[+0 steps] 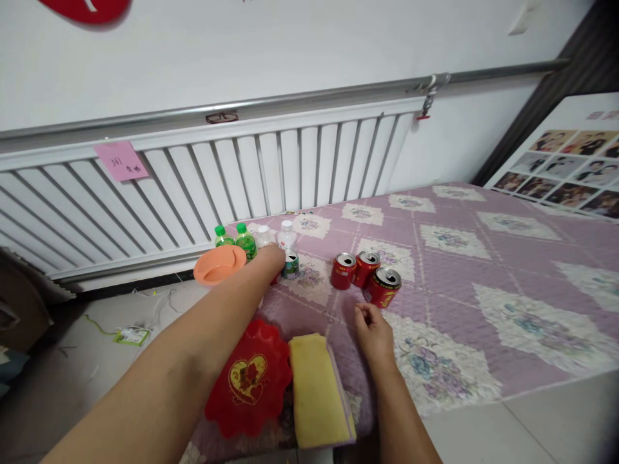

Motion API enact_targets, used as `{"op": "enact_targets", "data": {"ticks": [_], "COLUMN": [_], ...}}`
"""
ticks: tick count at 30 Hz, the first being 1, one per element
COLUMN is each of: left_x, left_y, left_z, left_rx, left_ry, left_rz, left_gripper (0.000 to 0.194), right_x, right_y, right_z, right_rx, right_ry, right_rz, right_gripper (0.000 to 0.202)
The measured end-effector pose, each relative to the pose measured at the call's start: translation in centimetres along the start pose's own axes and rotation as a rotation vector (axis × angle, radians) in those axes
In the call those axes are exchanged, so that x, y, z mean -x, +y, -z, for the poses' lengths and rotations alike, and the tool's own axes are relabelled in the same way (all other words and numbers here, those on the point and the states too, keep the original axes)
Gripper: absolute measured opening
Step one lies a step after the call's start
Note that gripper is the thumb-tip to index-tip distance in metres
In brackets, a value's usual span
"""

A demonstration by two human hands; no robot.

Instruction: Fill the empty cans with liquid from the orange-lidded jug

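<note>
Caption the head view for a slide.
Left hand by four capped bottles, right hand near three opened red cans.

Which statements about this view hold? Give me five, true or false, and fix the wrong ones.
1. Three red cans stand upright near the right hand. True.
2. The left hand is on the yellow cloth. False: it is over by the bottles, next to a green can.
3. The yellow cloth lies to the right of the red dish. True.
4. All the bottle caps are green. False: two are green, two white.
5. The pink note hangs on the white board with photos. False: it is on the radiator.
</note>
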State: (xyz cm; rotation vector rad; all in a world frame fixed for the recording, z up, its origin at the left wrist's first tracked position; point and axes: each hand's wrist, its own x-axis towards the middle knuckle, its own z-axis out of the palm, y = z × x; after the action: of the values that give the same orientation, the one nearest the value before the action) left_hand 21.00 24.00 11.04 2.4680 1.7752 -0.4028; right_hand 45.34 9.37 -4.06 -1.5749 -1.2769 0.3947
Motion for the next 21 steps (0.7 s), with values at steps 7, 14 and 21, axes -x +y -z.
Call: {"op": "enact_targets", "data": {"ticks": [7,14,21], "left_x": [2.2,7.8,14.4], "left_y": [1.5,2.0,0.8], "left_z": [2.6,6.9,7.3], "left_rx": [-0.139,-0.127,0.114], "left_ry": [-0.090,0.017,0.061], "left_rz": [0.032,-0.076,-0.297], "left_gripper": [0.068,0.044,0.053], "right_x": [0.0,0.1,0.2], "right_y": [0.2,-0.2,0.0], "right_z": [0.1,0.2,0.2], "right_rx": [0.009,-0.001,-0.008], "right_ry": [-0.002,-0.003,-0.011], "right_rz": [0.005,0.015,0.010], "right_gripper": [0.033,0.033,0.033]}}
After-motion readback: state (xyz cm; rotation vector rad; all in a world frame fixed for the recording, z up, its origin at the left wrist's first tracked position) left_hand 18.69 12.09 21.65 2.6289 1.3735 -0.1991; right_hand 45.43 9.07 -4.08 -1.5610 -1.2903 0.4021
